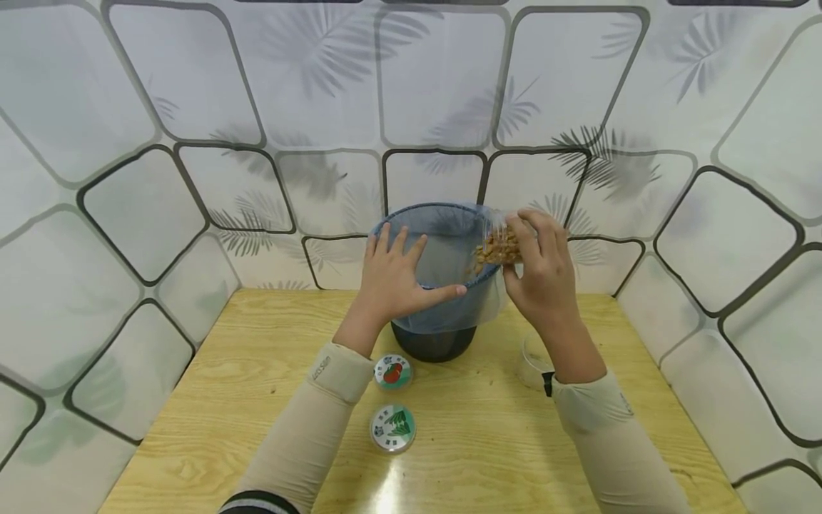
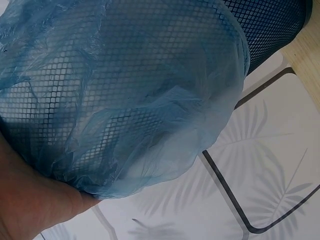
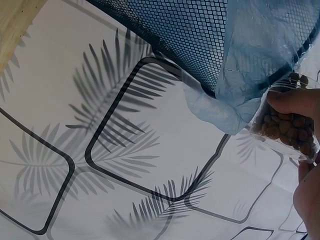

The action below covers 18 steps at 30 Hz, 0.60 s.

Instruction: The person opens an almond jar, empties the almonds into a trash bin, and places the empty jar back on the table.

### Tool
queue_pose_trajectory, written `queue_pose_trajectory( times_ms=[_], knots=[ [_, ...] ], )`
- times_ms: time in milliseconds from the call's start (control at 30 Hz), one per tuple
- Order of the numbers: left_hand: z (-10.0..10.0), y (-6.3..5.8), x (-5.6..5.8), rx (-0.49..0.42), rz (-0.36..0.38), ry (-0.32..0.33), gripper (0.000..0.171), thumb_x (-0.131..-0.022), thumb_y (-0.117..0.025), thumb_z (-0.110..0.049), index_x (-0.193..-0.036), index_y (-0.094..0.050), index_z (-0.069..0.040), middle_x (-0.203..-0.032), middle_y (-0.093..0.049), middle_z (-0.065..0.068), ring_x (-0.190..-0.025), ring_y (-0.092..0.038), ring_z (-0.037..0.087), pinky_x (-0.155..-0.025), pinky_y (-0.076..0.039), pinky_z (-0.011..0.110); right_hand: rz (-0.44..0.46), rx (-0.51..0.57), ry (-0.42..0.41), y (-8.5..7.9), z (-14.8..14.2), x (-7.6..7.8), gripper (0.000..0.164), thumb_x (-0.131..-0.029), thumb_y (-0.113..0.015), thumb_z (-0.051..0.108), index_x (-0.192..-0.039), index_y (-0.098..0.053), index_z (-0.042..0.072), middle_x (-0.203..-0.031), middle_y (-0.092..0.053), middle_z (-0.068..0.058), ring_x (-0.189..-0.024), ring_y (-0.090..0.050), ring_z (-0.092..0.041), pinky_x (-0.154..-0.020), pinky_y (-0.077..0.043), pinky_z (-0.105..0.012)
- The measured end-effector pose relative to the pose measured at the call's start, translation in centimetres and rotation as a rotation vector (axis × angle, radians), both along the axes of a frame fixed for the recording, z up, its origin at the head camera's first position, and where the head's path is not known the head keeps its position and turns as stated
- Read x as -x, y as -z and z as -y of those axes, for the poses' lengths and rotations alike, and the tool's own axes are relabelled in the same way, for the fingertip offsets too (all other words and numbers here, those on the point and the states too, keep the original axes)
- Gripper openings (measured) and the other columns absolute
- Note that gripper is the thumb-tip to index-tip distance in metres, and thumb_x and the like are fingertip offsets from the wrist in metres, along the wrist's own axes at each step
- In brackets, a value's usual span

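A dark mesh wastebasket (image 1: pixel 437 346) stands on the table, lined with a thin blue plastic bag (image 1: pixel 449 314) folded over its rim. Across the near left part of that rim lies my left hand (image 1: pixel 398 278), fingers spread and straight against the bag. My right hand (image 1: pixel 544 268) grips a clear plastic jar (image 1: pixel 504 239) of small brown pieces, perhaps nuts, tipped sideways over the right side of the rim. Some brown pieces (image 1: pixel 478 265) show at the jar's mouth, inside the basket's edge. In the right wrist view, the thumb (image 3: pixel 290 102) presses on the jar's side.
Two round lids lie in front of the basket, one with a red tomato picture (image 1: pixel 392 372), one with a green vegetable picture (image 1: pixel 393 428). A clear round container (image 1: pixel 531 360) sits by my right wrist. A patterned backdrop (image 1: pixel 437 78) encloses the wooden table (image 1: pixel 257 357).
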<state>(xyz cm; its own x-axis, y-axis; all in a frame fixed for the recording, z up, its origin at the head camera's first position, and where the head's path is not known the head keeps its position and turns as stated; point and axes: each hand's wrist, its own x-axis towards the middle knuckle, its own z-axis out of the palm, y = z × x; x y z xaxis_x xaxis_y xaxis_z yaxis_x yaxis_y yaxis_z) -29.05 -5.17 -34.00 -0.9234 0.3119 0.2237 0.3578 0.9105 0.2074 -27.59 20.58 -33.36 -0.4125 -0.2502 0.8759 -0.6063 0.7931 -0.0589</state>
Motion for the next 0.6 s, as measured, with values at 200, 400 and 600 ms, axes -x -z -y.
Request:
queue_pose_trajectory(
  times_ms=[200,400,600],
  knots=[
    [-0.01,0.06,0.02,-0.012,-0.003,0.0,0.115,-0.081,-0.048,-0.097,-0.169,-0.034,-0.023,-0.176,-0.024,0.019,-0.165,-0.004,0.049,-0.132,-0.006,0.068,-0.014,0.006,-0.019,-0.02,0.16,-0.02,0.065,-0.08,-0.073,-0.019,-0.141,-0.061,0.0,-0.141,-0.056,-0.026,-0.138,-0.05,-0.046,-0.119,-0.043,-0.051],
    [0.0,-0.02,-0.08,-0.016,-0.001,-0.001,0.115,-0.081,-0.049,-0.097,-0.169,-0.034,-0.023,-0.175,-0.024,0.019,-0.165,-0.004,0.048,-0.132,-0.006,0.068,-0.019,0.012,-0.035,0.04,0.2,0.06,0.066,-0.079,-0.072,-0.021,-0.141,-0.061,0.0,-0.141,-0.056,-0.026,-0.137,-0.05,-0.046,-0.12,-0.042,-0.052],
    [-0.04,-0.06,-0.07,-0.012,-0.002,-0.001,0.116,-0.081,-0.048,-0.098,-0.169,-0.034,-0.024,-0.175,-0.025,0.02,-0.165,-0.004,0.049,-0.132,-0.005,0.068,-0.014,0.013,-0.055,0.17,0.19,0.22,0.068,-0.077,-0.068,-0.024,-0.141,-0.061,0.0,-0.141,-0.055,-0.026,-0.138,-0.048,-0.046,-0.12,-0.042,-0.052]
  ],
)
